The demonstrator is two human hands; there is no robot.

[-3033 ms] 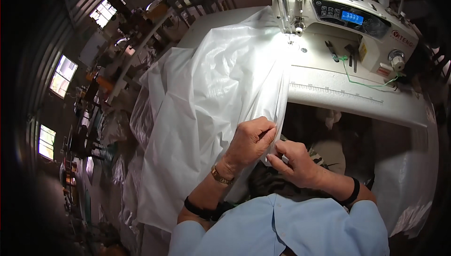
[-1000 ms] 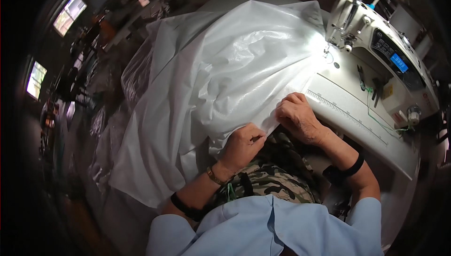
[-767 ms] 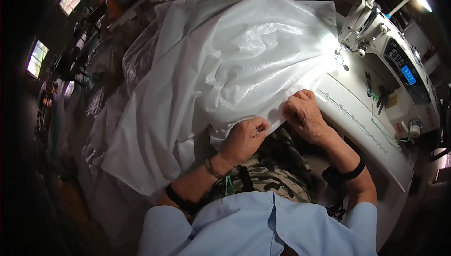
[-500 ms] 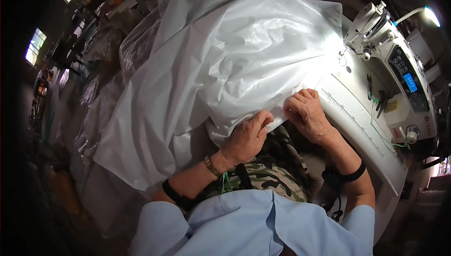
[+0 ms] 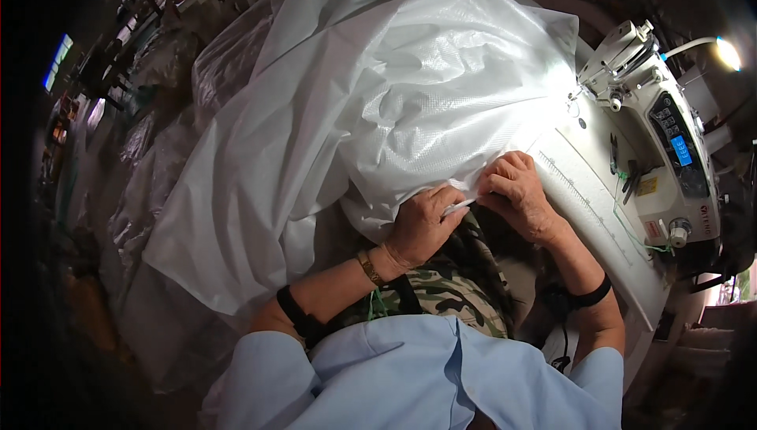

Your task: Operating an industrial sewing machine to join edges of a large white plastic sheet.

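A large sheet of white woven plastic fabric (image 5: 378, 106) is heaped over the sewing table and spills off its left side. My left hand (image 5: 423, 223) pinches the near edge of the fabric between thumb and fingers. Close beside it, my right hand (image 5: 516, 196) grips the same folded edge at the table's front. The edge runs from my hands toward the needle of the white sewing machine (image 5: 650, 114) at the right.
The white table top (image 5: 591, 217) carries a printed ruler strip along its front edge. A lit lamp (image 5: 725, 53) hangs over the machine. More pale fabric piles (image 5: 158, 177) lie to the left. A camouflage-patterned cloth (image 5: 441, 288) covers my lap.
The view has swung left and down, so the machine now sits further right. My hands stay close together on the fabric edge, the left one having worked up next to the right.
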